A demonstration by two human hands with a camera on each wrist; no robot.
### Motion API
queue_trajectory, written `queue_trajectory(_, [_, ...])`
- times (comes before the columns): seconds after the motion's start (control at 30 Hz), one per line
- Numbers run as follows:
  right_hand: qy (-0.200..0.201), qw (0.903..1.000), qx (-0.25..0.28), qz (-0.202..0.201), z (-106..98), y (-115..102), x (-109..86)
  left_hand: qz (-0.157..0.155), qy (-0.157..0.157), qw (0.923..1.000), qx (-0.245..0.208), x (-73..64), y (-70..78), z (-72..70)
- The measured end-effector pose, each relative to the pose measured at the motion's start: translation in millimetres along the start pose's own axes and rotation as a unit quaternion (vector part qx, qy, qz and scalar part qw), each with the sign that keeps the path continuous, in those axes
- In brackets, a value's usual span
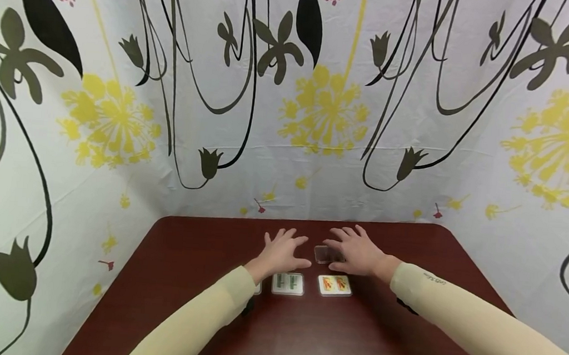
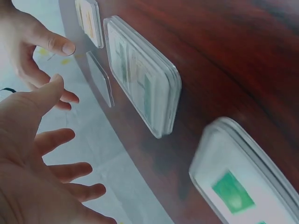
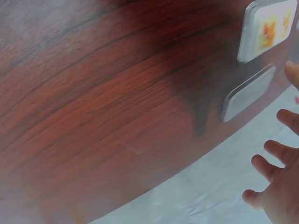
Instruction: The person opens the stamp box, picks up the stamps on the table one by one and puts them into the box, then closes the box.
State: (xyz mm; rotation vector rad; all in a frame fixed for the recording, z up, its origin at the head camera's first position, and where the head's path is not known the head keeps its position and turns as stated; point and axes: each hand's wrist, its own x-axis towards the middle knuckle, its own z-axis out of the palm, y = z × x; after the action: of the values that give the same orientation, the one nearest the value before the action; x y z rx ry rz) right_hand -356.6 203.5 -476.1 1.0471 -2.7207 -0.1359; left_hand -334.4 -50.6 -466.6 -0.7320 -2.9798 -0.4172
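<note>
My left hand [image 1: 282,254] hovers with spread fingers just beyond a flat clear-edged case with green prints [image 1: 288,283]. Fingers extended, my right hand [image 1: 356,253] hangs over the right end of a thin transparent plate [image 1: 327,254], partly covering it in the head view; a gap shows between them in the right wrist view. Nearer to me than that plate lies a similar case with orange-red and yellow prints [image 1: 334,285]. A third case with a green square [image 2: 233,186] shows in the left wrist view; the left wrist mostly hides it in the head view. Neither hand holds anything.
The cases lie on a dark red-brown wooden table [image 1: 297,334] with rounded far corners. A white curtain [image 1: 263,125] printed with flowers and stems hangs behind the table and along both sides.
</note>
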Motion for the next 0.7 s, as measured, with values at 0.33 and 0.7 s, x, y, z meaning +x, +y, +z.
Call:
queue_trajectory(0.33, [-0.034, 0.9961, 0.031, 0.075, 14.9, 27.7, -4.6, -0.037, -0.018, 0.9988, -0.026, 28.5, 7.3, 17.2])
queue_trajectory(0.7, [-0.098, 0.986, 0.054, 0.124, 23.6, 34.9, -1.8, -0.069, -0.066, 0.9953, -0.014, 42.7, 10.6, 32.1])
